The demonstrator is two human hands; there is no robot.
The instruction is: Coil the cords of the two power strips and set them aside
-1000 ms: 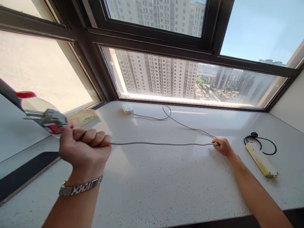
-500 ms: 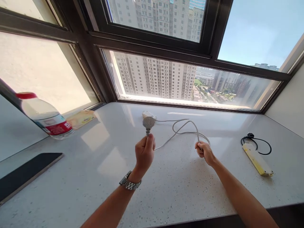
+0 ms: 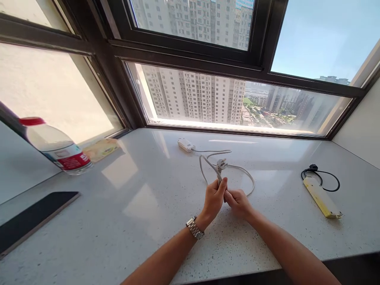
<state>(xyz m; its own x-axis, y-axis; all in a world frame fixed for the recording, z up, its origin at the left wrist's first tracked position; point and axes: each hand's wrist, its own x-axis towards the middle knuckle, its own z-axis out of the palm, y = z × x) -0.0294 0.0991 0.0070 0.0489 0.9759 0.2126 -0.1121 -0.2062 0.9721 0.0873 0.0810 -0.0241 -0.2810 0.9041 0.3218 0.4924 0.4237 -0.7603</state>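
Observation:
My left hand [image 3: 214, 198] is closed around a pale grey cable just below its plug [image 3: 221, 163], whose metal prongs point up and to the right. Touching it on the right, my right hand [image 3: 238, 202] is closed on the power cord [image 3: 247, 174]; its fingertips are partly hidden between the two hands. Loops of the cord rise in front of the hands and curve out over the white counter [image 3: 166, 237]. The cord runs back to a small white power strip [image 3: 186, 145] lying near the window.
At right lies a yellowed power strip [image 3: 322, 198] with a coiled black cord [image 3: 330, 174]. On the left are a red-capped bottle [image 3: 56, 146], a paper packet [image 3: 102, 149] and a dark flat phone-like slab [image 3: 35, 219]. A window frame [image 3: 237, 132] borders the counter's back.
My left hand has moved right with the plug, and my right hand has moved left with the cord, so the hands now meet. The plug has turned and the cord loops have shifted.

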